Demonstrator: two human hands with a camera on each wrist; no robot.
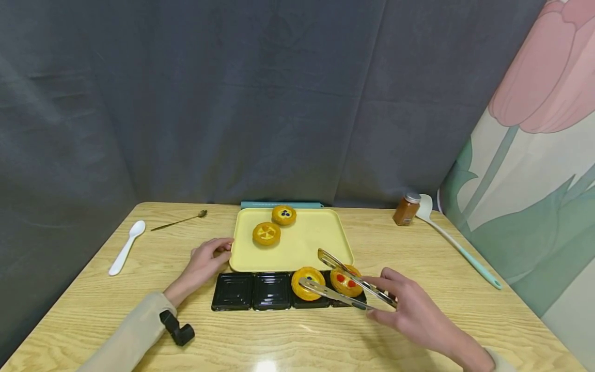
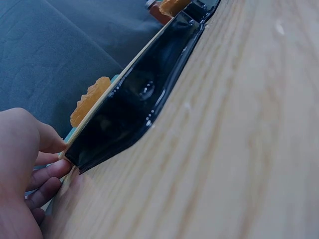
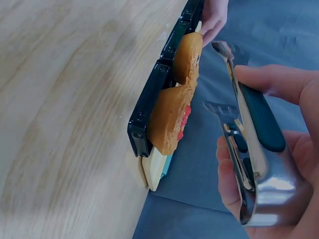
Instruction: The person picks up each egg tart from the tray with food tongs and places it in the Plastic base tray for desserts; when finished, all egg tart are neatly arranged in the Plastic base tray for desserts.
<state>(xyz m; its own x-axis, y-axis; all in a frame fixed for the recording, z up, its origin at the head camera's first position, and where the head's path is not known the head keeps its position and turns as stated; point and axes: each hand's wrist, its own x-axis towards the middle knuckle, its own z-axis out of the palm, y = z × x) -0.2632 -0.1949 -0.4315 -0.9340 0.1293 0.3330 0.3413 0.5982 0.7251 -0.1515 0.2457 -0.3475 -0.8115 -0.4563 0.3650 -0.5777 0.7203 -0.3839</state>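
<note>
Two spread metal arms form the tongs [image 1: 338,296] that we see gripped in the right hand [image 1: 409,307], thumb on one side and fingers on the other; their tips stand well apart, with nothing caught between them. We see from the right wrist that those tips are clear of the pastries. Below them in the head view lie two tarts in the black tray [image 1: 271,291]: a blue-dotted tart [image 1: 307,272] in the third compartment from the left, and a red-topped tart [image 1: 341,285] in the rightmost one. The two compartments on the left show bare black floors. Along the far side of this black tray we find the yellow tray [image 1: 309,237], whose left rim, by the near corner, is pinched by the left hand [image 1: 208,258]. On its left half sits an orange-topped tart [image 1: 266,234], with another blue-dotted one [image 1: 283,215] just beyond it to the right. Past the far rim we make out a teal object [image 1: 281,205]. Far to the left lie a white spoon [image 1: 125,248] and a thin dark spoon [image 1: 178,221]; far to the right we see a lidded jar [image 1: 406,210] beside a long-handled ladle [image 1: 457,245], all on the wooden table [image 1: 260,338].
</note>
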